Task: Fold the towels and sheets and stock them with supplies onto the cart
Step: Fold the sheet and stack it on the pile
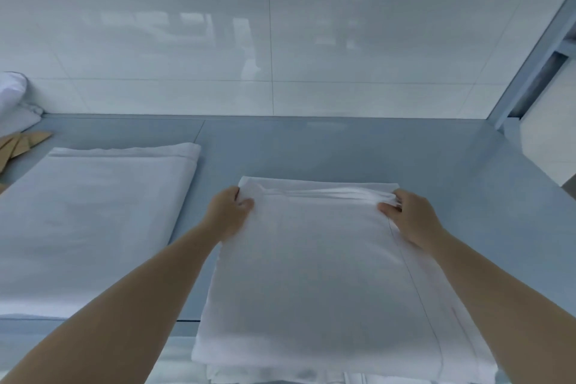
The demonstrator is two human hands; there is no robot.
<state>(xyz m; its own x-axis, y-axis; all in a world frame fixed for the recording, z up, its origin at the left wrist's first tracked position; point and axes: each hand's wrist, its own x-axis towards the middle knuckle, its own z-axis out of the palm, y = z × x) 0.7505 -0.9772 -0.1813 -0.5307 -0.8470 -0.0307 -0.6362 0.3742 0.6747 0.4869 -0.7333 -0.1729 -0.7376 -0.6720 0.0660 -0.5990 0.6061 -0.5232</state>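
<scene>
While the near edge of the white sheet (311, 274) hangs a little over the front of the grey table (343, 150), its layers showing in a stack under my chin, I keep both arms stretched out along its sides. The sheet lies folded into a long panel running away from me, with a thin dark seam line down its right part.

At its far end my left hand (229, 212) pinches the left corner, thumb on top and fingers curled under the cloth. My right hand (411, 215) does the same at the right corner, thumb pressing a small ridge of bunched fabric. I hold both corners at once so the far edge stays straight and the layers move together; I judge the next fold or squaring-up depends on that.

To my left, apart from this sheet, a second folded sheet (99, 221) rests flat, set aside as done, I'd guess. Farther left lie some tan wooden pieces (21, 143) and a bundled white cloth (12, 97) against the glossy tiled wall (280, 25). No cart is in view.
</scene>
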